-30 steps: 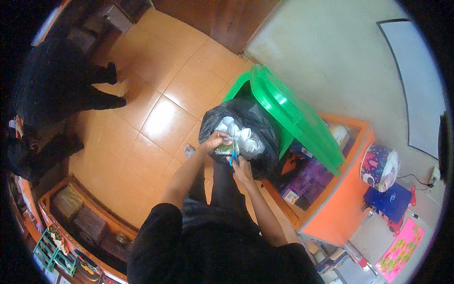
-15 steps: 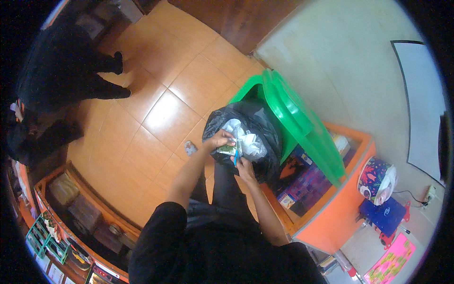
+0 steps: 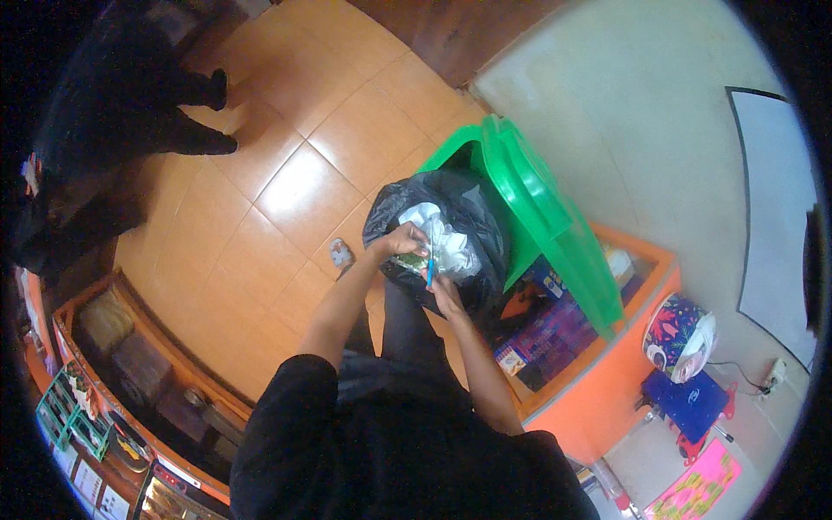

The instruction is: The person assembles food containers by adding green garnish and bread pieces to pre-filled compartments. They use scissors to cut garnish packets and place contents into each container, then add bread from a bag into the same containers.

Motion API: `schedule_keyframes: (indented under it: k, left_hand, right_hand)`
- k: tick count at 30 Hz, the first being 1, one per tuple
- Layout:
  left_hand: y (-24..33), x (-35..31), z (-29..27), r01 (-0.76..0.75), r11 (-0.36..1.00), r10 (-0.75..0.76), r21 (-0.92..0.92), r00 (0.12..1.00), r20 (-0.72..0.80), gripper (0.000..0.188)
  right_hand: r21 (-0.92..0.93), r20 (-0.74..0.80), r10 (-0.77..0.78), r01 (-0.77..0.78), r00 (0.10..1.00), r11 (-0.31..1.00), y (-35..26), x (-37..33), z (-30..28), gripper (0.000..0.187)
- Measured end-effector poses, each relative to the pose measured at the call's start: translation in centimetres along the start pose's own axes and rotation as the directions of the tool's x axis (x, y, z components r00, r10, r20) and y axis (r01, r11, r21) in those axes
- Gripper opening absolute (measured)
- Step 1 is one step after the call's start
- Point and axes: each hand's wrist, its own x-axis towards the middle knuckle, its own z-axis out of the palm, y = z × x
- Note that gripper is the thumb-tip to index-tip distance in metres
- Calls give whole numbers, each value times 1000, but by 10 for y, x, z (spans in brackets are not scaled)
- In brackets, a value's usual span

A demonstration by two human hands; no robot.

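Right hand (image 3: 444,295): grip closed on scissors (image 3: 430,272), blue handle, pointing away from body; blade gap n/d, too small to tell. Left hand (image 3: 405,240), slightly farther & to left: grip pinched shut on small green/clear packet (image 3: 411,260). Packet just left of scissors, over mouth of blk. bag (image 3: 392,205); blade contact unclear. Wht. crumpled waste (image 3: 459,260) in bag, right of packet. Orange cabinet (image 3: 598,412) at right, w/ patterned tub (image 3: 669,328) just beside its right side. Green lid (image 3: 555,227) right of bag, tilted, partly over cabinet. Small patterned obj. (image 3: 341,252) on tile floor (image 3: 269,260), left of bag. Person (image 3: 113,104) in dk. clothes, far left.
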Motion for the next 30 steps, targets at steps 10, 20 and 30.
schedule_keyframes:
  k: [10,20,30]
  left_hand:
    - [19,-10,-11,64,970,-68,233,998,8,28]
    - [40,-56,-1,-103,994,95,-45,984,-152,25]
    - [82,-174,13,-580,523,405,-625,814,-416,34]
  right_hand:
    - [-263,107,89,-59,990,963,13,-28,-29,55]
    - [-329,8,-599,568,801,755,-107,-172,-89,55]
    - [-616,-493,-795,504,353,606,-177,-143,-122,41]
